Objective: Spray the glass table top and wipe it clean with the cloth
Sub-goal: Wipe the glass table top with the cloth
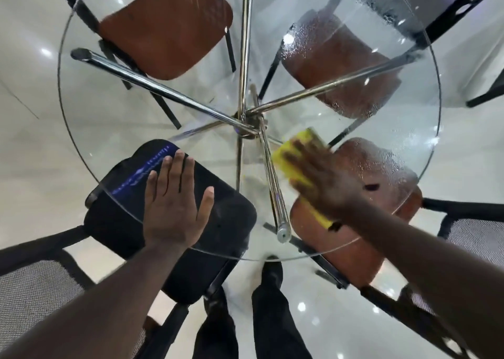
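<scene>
Both your hands rest on the glass table top [152, 107]: left hand [174, 208] flat, fingers spread, holding nothing; right hand [324, 184] presses the yellow cloth [289, 154] under straight fingers, near the centre.

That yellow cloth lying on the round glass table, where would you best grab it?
Probably the far corner of the yellow cloth, coming from above on the table-centre side. It lies flat on the round glass table top under the flat right hand, and that corner sticks out free beyond the fingertips.
</scene>
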The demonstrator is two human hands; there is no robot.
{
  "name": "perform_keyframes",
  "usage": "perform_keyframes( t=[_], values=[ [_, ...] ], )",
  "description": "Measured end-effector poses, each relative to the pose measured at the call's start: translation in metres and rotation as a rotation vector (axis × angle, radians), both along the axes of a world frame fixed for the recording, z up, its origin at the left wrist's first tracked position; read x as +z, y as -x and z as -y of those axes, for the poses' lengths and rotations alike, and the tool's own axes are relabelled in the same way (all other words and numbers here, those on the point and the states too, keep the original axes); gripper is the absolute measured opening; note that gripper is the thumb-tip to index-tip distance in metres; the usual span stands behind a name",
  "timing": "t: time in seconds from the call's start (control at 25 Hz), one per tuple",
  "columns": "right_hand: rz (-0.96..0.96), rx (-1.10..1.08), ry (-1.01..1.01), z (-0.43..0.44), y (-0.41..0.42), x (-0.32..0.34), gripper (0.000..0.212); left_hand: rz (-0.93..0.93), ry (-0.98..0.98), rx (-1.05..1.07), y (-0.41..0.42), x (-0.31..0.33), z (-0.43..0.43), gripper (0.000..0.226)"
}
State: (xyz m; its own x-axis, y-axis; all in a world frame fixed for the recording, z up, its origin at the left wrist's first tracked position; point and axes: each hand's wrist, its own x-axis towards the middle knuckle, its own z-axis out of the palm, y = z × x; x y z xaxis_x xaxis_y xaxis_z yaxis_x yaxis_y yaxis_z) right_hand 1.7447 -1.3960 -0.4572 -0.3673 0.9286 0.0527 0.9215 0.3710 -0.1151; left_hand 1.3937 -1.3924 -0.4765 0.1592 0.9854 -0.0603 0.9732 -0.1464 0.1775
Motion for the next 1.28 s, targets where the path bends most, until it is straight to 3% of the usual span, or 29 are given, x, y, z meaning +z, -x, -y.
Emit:
perform_keyframes(
  t=[0.08,0.16,0.2,0.32,0.44,0.56,0.64,0.68,0.76,0.84,0.88,1.0,1.08,1.16,1.28],
  values=[
    [-0.008,-0.392,-0.051,-0.036,-0.024,0.004,0.063,0.003,-0.020,-0.016,-0.001,-0.003,0.001,0.078],
    [-0.048,-0.639,0.060,-0.045,0.034,0.012,0.071,-0.002,-0.032,-0.025,-0.001,-0.001,0.002,0.079],
    [-0.048,-0.639,0.076,-0.024,0.073,0.017,0.071,0.016,-0.015,-0.048,-0.002,0.002,0.003,0.080],
    [-0.095,-0.242,0.165,0.090,0.136,0.015,0.069,0.033,0.080,-0.038,-0.003,0.015,-0.002,0.090],
    [-0.019,-0.213,0.134,0.115,0.049,0.005,0.068,-0.016,0.033,-0.192,-0.016,0.021,-0.008,0.093],
    [-0.032,-0.643,0.089,0.065,-0.037,0.006,0.073,0.001,-0.026,-0.362,-0.053,0.016,-0.021,0.089],
    [-0.093,-0.919,0.149,0.053,-0.010,0.010,0.074,0.053,-0.042,-0.353,-0.078,0.017,-0.032,0.087],
    [-0.109,-0.889,0.181,0.058,0.014,0.015,0.072,0.056,-0.037,-0.367,-0.090,0.018,-0.038,0.087],
    [-0.115,-0.555,0.211,0.087,0.043,0.021,0.068,0.049,-0.026,-0.452,-0.111,0.020,-0.050,0.087],
    [-0.048,-0.312,0.183,0.097,0.006,0.012,0.066,0.063,-0.027,-0.513,-0.128,0.015,-0.054,0.085],
    [-0.036,-0.340,0.152,0.086,-0.028,0.007,0.066,0.059,-0.031,-0.526,-0.133,0.009,-0.053,0.084],
    [-0.120,-0.897,0.161,0.040,-0.104,0.016,0.070,-0.003,-0.083,-0.538,-0.135,0.000,-0.049,0.083],
    [-0.144,-1.177,0.150,0.026,-0.082,0.018,0.070,-0.034,-0.098,-0.537,-0.136,0.006,-0.050,0.082],
    [-0.159,-1.054,0.164,0.015,-0.025,0.022,0.069,-0.053,-0.094,-0.538,-0.137,0.011,-0.052,0.081],
    [-0.093,-0.372,0.152,-0.013,-0.006,0.007,0.066,-0.075,-0.100,-0.528,-0.138,0.007,-0.052,0.082]
  ],
)
